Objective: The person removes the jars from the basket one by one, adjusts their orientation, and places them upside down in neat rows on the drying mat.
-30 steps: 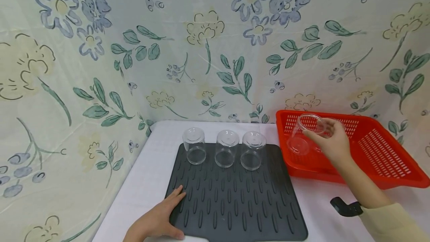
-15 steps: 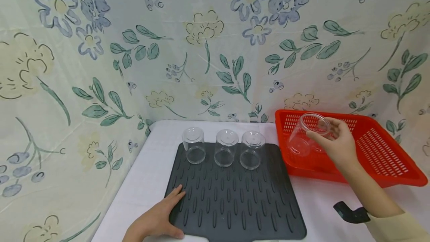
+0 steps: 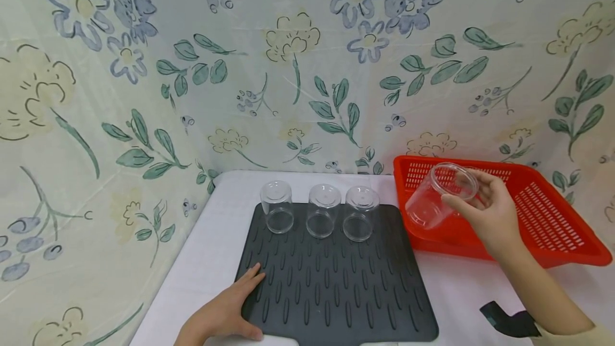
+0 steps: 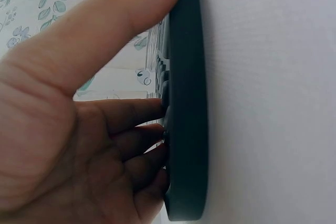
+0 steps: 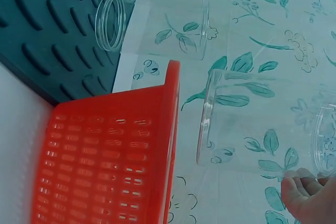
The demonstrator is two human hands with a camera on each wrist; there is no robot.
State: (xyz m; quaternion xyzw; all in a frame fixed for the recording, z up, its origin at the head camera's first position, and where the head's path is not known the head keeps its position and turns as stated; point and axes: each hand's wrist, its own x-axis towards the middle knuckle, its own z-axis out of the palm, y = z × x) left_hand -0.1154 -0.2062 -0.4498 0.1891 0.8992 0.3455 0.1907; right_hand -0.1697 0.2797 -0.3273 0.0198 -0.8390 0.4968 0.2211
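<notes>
My right hand (image 3: 492, 215) grips a clear drinking glass (image 3: 425, 202) near its rim, over the left part of the red basket (image 3: 485, 254). That glass tilts, mouth up and base toward the lower left; in the right wrist view the glass (image 5: 247, 124) shows apart from the basket's rim. Three more clear glasses stand mouth down in a row along the back of the dark ribbed mat (image 3: 336, 287): a left glass (image 3: 277, 207), a middle glass (image 3: 324, 211) and a right glass (image 3: 361, 213). My left hand (image 3: 226, 306) rests on the mat's front left edge, fingertips touching its top.
A white cloth (image 3: 197, 260) covers the table under the mat and basket. Behind hangs a floral curtain (image 3: 298, 84), close to the basket's back rim. A black strap (image 3: 509, 320) sticks out by the right wrist.
My right hand has moved slightly right and toward me with the glass, which now tilts more, clearer of the basket's inside. The left hand and the three standing glasses stay put.
</notes>
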